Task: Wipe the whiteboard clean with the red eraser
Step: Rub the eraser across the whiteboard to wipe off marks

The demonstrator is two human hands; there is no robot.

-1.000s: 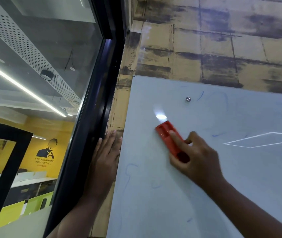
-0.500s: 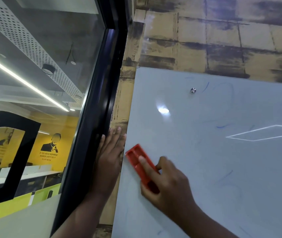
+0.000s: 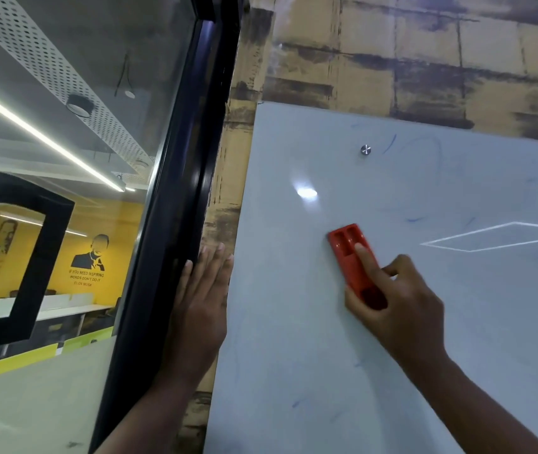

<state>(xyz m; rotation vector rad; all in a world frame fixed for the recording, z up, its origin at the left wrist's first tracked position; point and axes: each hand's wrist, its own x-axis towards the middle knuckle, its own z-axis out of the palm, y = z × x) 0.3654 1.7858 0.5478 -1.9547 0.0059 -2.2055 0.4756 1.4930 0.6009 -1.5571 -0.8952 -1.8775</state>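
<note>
The pale grey whiteboard (image 3: 294,322) hangs on a brown wall and fills the right half of the view. Faint blue marker streaks remain near its top, left side and bottom. My right hand (image 3: 395,306) grips the red eraser (image 3: 351,253) and holds it flat against the board, index finger lying along its back. The eraser points up and to the left, in the board's upper middle. My left hand (image 3: 200,306) rests flat with straight fingers on the wall strip beside the board's left edge.
A black window frame (image 3: 176,224) runs diagonally just left of my left hand, with glass (image 3: 64,158) beyond it. A round metal mounting stud (image 3: 365,149) sits near the board's top. A bright light reflection (image 3: 307,192) shows above the eraser.
My right hand swept the eraser down and left toward the board's edge, then back up and right to the upper middle. My left hand stayed on the wall.
</note>
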